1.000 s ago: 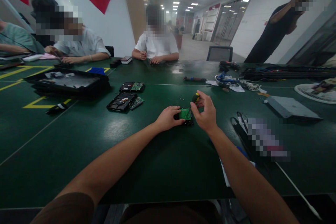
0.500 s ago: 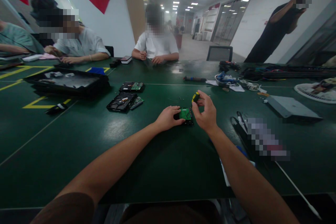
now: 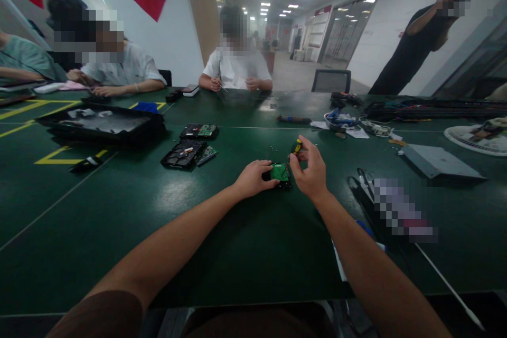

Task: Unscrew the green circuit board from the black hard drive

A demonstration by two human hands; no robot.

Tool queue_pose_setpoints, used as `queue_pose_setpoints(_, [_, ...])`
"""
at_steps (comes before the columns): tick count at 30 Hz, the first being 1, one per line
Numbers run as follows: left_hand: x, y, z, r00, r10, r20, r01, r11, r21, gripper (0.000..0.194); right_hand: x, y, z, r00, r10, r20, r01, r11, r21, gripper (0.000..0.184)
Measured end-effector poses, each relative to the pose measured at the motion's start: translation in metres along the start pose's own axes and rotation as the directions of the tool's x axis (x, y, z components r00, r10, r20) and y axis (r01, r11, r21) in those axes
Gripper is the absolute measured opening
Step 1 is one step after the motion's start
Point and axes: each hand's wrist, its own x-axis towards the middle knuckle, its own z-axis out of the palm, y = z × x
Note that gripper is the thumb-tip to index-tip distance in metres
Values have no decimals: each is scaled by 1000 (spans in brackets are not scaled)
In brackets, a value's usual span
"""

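Note:
A small hard drive with a green circuit board (image 3: 281,171) lies on the green table, board side up. My left hand (image 3: 255,178) grips it from the left, with thumb and fingers at its near and far edges. Pinched in the fingers of my right hand (image 3: 311,170) is a short black and yellow screwdriver (image 3: 296,147), its handle tilted up over the drive's right side. The tool's tip is hidden or too small to make out. Just beyond the drive lie several tiny screws (image 3: 272,148).
Left of centre sit two other drives, one with a green board (image 3: 206,131), the other a black case (image 3: 184,153), and a loose circuit board (image 3: 206,156). A big black tray (image 3: 146,134) stands further left. To the right are a grey metal panel (image 3: 441,161) and cables. Co-workers sit opposite.
The screwdriver has turned a little in my right fingers, showing more black on its handle. My left hand and the drive have stayed put. Across the table, a co-worker's hands have moved apart.

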Motion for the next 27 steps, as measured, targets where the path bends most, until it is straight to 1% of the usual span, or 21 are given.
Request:
queue_pose_setpoints(9, [1,0,0,1000,4,7,-4,1000,-12,55,-1,1,1,1000,3,4,-3,1000,13,55])
queue_pose_setpoints(15, [1,0,0,1000,-4,19,4,1000,-5,56,1,-2,-1,1000,-25,2,25,999,-37,54])
queue_pose_setpoints(18, [0,1,0,1000,-15,17,15,1000,-10,56,1,-2,-2,999,-33,20,34,999,-23,53])
queue_pose_setpoints(23, [0,1,0,1000,-9,13,9,1000,-12,55,1,-1,-2,1000,-14,8,15,1000,-9,54])
queue_pose_setpoints(27, [1,1,-1,1000,-11,20,11,1000,-20,53,1,-2,-2,999,-19,30,18,1000,8,53])
